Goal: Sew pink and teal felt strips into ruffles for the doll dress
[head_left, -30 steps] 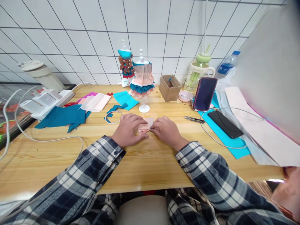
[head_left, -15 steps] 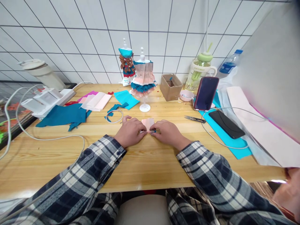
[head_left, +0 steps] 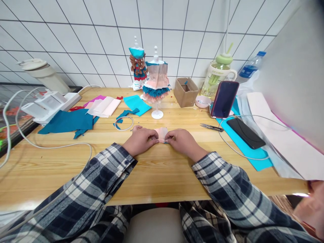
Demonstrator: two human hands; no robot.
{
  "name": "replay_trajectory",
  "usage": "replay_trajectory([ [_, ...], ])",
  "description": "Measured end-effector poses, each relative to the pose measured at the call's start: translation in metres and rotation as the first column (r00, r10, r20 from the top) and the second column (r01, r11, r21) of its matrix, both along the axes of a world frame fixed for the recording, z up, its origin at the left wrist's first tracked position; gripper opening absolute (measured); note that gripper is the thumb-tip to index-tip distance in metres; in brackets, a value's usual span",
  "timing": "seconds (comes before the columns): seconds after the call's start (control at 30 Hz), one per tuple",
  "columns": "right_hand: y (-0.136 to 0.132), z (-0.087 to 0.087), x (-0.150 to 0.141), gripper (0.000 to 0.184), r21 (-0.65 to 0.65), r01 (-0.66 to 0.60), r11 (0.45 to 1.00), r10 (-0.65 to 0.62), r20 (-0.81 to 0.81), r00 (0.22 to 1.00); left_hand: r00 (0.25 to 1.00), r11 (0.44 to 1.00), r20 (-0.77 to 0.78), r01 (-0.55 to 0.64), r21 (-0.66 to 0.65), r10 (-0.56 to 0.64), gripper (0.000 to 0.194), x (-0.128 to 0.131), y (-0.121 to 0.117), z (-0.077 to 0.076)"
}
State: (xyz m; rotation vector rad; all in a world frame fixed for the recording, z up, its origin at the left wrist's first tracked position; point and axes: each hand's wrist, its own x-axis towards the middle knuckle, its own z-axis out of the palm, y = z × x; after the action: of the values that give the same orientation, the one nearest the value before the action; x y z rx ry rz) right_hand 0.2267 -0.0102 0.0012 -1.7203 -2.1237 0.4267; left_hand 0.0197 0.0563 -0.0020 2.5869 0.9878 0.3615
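Note:
Between my hands, low over the wooden table, is a small pale pink piece of crepe paper (head_left: 161, 133). My left hand (head_left: 142, 140) pinches its left side between thumb and fingers. The right edge is pinched by my right hand (head_left: 184, 141), with a bit of dark blue showing under the fingertips. Behind them stands a small white dress form (head_left: 156, 76) in a pink and teal ruffled paper dress. A second form (head_left: 138, 67), dressed in blue, brown and red, is further back. Left of my left hand lies a white ring (head_left: 124, 124) beside teal scraps (head_left: 126, 113).
Thread snips (head_left: 211, 127) lie to the right, near a black phone (head_left: 245, 132) and a propped phone (head_left: 224, 99). A cardboard box (head_left: 186, 92), pink dish (head_left: 203, 101) and drinking jug (head_left: 218, 76) stand behind. Folded crepe paper (head_left: 67, 121) and a power strip (head_left: 57, 108) occupy the left.
My left hand has gone from spread over the paper to pinching its left edge. My right hand keeps its pinch. The paper's folded lower edge has been drawn together between the hands.

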Motion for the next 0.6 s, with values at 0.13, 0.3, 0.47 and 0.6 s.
replay_trajectory([
  [0.13,0.001,0.0,0.0,0.015,0.007,-0.011,1.0,0.011,0.092,0.996,0.999,0.996,-0.047,0.028,0.09,-0.024,0.018,0.001,-0.004,0.004],
  [0.3,0.002,0.001,0.0,0.017,0.01,-0.023,1.0,0.022,0.13,0.991,0.996,0.94,-0.072,0.081,0.33,-0.061,0.02,0.004,-0.012,0.015],
  [0.47,0.003,-0.001,0.0,0.017,-0.011,-0.021,1.0,0.023,0.124,0.992,0.944,0.888,-0.201,0.317,0.332,-0.262,0.023,0.002,-0.009,0.019],
  [0.6,0.003,-0.001,0.005,0.021,0.081,-0.064,0.995,0.057,0.08,0.995,0.946,0.897,-0.229,0.298,0.327,-0.231,0.026,-0.001,-0.002,0.016],
])
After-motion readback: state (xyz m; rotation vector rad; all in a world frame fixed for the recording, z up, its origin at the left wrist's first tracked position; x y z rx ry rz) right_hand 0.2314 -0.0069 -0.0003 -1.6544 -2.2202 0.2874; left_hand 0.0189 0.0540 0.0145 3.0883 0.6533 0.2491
